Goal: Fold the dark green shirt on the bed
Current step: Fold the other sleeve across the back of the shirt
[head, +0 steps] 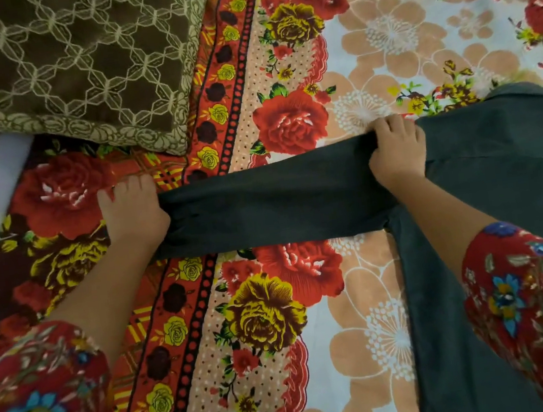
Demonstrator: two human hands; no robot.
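Dark green shirt lies on the floral bed at your right, its body running down toward you and one sleeve drawn straight out to the left. Your left hand grips the cuff end, and your right hand pinches the sleeve by the shoulder. This looks like the sleeve fold, so next carry the cuff across onto the body and keep it flat. Beyond lies a brown patterned cushion.

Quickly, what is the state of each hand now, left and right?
The left hand grips the cuff end of the sleeve of the dark green shirt.
The right hand grips the same sleeve near the shoulder.
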